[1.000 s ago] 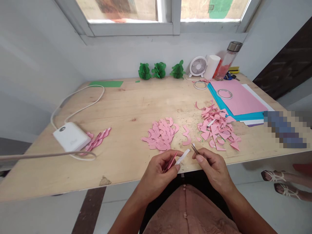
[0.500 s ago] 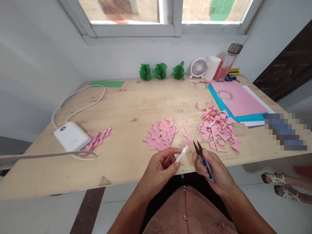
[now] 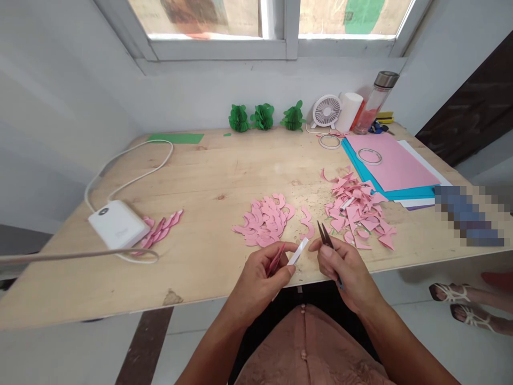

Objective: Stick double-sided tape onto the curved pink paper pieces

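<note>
My left hand [image 3: 266,278] is closed on a narrow white strip [image 3: 298,251], pinched near its lower end, and a folded pink paper piece [image 3: 276,260] shows between the fingers. My right hand [image 3: 347,270] grips small thread snips [image 3: 325,235], their dark blades pointing up and away from me, slightly apart. Part of the snips' handle is hidden by the fingers. Just beyond my hands lie a wavy pink paper cutout [image 3: 307,223] and a heap of curved pink cutouts [image 3: 262,220]. Pink paper scraps [image 3: 355,211] are piled to the right.
Left, a white power bank [image 3: 119,227] with a cable rests beside joined pink pieces [image 3: 164,230]. Green paper ornaments [image 3: 263,116], a small fan [image 3: 326,111] and a glass bottle [image 3: 371,109] line the wall. Coloured sheets [image 3: 395,166] carry a tape roll [image 3: 369,156].
My right hand has turned and its grip on the snips has shifted, the index finger now reaching toward the white strip. The left hand has barely moved.
</note>
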`<state>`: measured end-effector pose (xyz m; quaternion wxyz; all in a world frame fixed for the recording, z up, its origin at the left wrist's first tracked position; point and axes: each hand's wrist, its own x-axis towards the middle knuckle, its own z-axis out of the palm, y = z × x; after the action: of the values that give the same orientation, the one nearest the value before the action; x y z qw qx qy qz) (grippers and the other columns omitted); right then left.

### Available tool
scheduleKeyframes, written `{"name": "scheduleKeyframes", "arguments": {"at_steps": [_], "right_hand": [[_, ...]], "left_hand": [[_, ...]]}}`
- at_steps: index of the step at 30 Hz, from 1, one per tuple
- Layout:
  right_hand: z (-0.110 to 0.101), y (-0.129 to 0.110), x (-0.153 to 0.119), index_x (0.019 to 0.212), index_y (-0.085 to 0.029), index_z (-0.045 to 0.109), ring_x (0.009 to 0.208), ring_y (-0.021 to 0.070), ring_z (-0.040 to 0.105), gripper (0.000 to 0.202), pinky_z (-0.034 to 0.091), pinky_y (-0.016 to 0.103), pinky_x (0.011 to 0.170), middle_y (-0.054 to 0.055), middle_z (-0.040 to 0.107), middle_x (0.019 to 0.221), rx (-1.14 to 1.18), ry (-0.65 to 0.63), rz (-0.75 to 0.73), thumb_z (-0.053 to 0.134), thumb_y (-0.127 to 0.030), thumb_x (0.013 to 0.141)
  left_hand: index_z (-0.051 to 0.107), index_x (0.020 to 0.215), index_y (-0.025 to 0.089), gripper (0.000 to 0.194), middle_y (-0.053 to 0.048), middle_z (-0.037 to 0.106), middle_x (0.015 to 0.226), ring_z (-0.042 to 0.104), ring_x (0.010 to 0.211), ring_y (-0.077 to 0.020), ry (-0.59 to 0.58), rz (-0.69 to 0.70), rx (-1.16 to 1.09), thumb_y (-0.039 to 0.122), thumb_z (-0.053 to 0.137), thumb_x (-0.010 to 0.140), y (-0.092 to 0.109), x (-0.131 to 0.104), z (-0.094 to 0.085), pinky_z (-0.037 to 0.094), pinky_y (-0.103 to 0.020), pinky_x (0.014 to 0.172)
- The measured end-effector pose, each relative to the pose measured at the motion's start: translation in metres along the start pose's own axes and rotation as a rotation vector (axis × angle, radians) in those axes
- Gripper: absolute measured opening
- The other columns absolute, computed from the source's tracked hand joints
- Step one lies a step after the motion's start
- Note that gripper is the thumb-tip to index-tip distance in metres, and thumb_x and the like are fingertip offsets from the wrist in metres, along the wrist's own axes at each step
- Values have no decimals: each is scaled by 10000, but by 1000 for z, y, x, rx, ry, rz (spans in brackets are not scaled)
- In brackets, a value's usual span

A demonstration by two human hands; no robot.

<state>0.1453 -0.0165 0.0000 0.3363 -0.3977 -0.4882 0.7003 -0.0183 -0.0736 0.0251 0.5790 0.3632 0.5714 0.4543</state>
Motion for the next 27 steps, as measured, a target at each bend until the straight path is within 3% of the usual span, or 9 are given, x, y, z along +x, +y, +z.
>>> {"name": "scheduleKeyframes", "arguments": {"at_steps": [6,27], "right_hand": [[5,-4,2,907,-194,657,555,104,329,255,261,239,515,-51,358,606,-135,117,-46,685,-381,735],[12,-13,10,788,-190,627,527,83,315,102,250,212,490,-67,355,572,-262,134,-116,641,-289,766]], "left_hand": [[676,1007,159,313,74,358,534,310,449,-58,-49,7,-12,271,645,716,0,4,-2,258,-188,428],[651,995,172,244,79,347,560,306,475,-54,-79,42,-27,208,604,758,-3,4,-4,242,-195,464]]}}
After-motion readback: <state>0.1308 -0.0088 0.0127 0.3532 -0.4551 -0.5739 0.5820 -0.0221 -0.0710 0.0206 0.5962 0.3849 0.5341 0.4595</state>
